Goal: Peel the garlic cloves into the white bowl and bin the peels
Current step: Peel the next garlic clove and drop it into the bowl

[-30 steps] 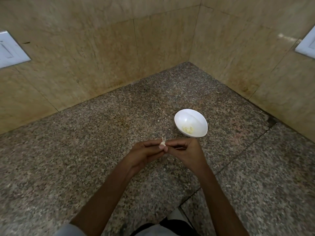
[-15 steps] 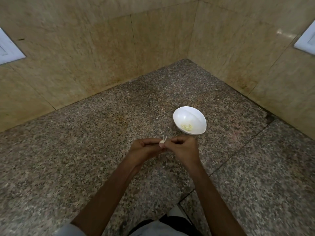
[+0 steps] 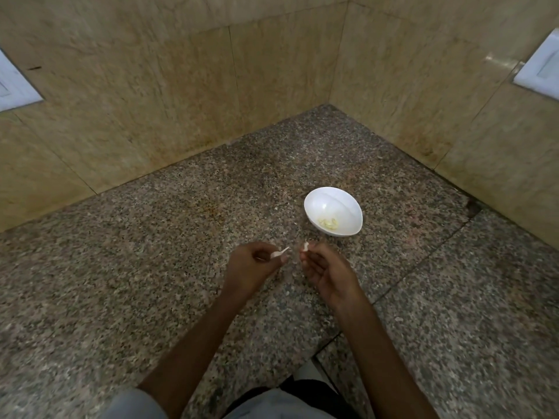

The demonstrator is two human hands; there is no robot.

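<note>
Currently pinching a garlic clove (image 3: pixel 279 253) in left hand (image 3: pixel 251 267) fingers, a peel scrap (image 3: pixel 305 246) in right hand (image 3: pixel 328 272) fingers; just farther, on the tabletop (image 3: pixel 145 267), white bowl (image 3: pixel 329 204) holding peeled cloves (image 3: pixel 328 222).

Counter (image 3: pixel 151 267) is showing speckled granite: grey-brown with black and pinkish flecks, and a rusty stain (image 3: pixel 208 207) left of the bowl. Wall tiles (image 3: pixel 151 86) are showing mottled beige-tan, browning along the base. White bowl (image 3: pixel 329 201) is reading plain glossy white. Garlic cloves (image 3: pixel 328 223) inside are showing pale yellow. Sliver (image 3: pixel 279 253) and, right of it, flake (image 3: pixel 305 246) are both showing off-white. Wall plates, far left (image 3: pixel 12 86) and far right (image 3: pixel 541 68), are showing white.
</note>
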